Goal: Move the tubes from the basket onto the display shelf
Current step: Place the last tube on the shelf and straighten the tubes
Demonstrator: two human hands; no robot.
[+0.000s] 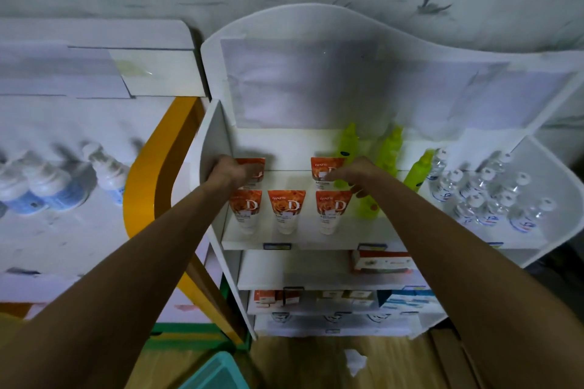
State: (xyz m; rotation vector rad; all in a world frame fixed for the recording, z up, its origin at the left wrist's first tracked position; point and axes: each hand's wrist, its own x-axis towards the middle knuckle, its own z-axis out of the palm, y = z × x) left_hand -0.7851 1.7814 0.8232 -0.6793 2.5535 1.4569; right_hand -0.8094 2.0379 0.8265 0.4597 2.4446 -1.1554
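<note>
Three orange-and-white tubes stand cap down in the front row of the white display shelf (316,241): left tube (246,210), middle tube (287,210), right tube (332,210). Behind them, my left hand (230,172) is closed around a back-row tube (254,167) near the shelf's left wall. My right hand (350,175) grips another back-row tube (327,169). The teal basket (218,373) shows only a corner on the floor at the bottom; its contents are hidden.
Lime-green bottles (390,151) stand just right of my right hand, with clear small bottles (480,193) further right. Lower shelves hold boxes (382,260). A neighbouring shelf on the left carries white-and-blue bottles (47,186). A crumpled paper (355,361) lies on the wooden floor.
</note>
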